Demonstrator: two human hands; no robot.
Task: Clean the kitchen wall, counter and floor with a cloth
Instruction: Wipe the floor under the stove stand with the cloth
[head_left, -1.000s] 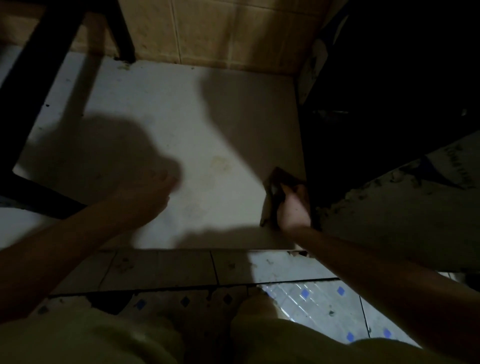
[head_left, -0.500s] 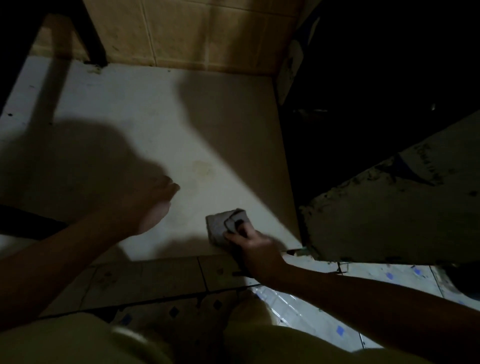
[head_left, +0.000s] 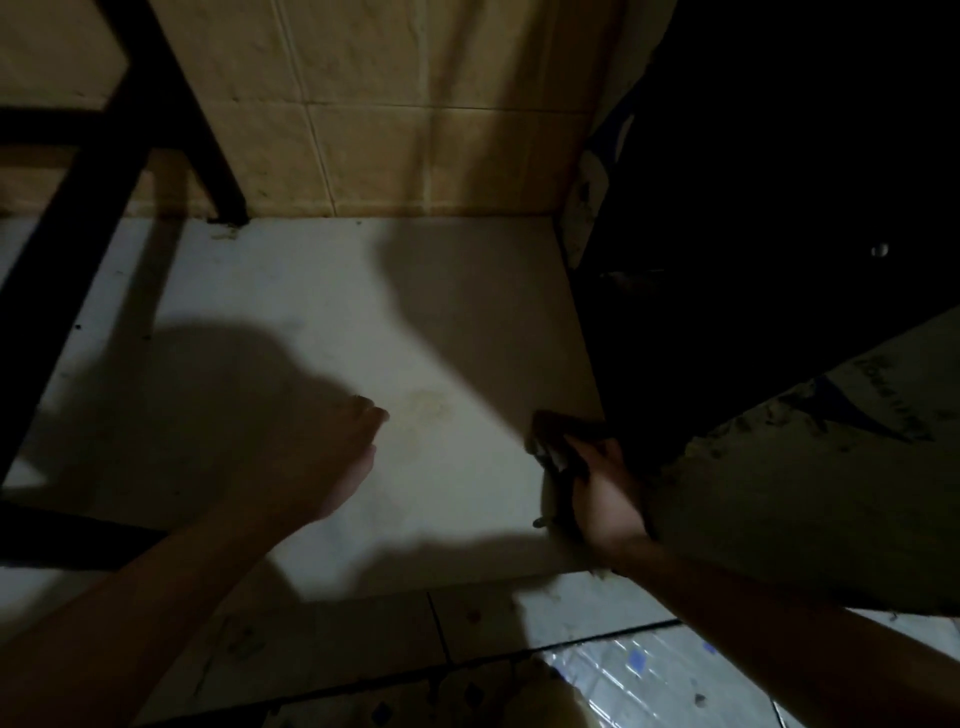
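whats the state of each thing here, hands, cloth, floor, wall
left hand, relaxed, holding nothing, above the floor
right hand, gripping the cloth
cloth, bunched, at the floor's right edge
floor, pale, partly shadowed
stain, faint, yellowish, apart from the cloth
wall, tan tiles, dimly lit

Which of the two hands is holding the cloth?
The right hand: it grips the cloth against the pale floor; the left hand holds nothing, fingers relaxed.

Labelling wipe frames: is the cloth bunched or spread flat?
Bunched: the cloth is a crumpled wad gripped by the right hand on the floor.
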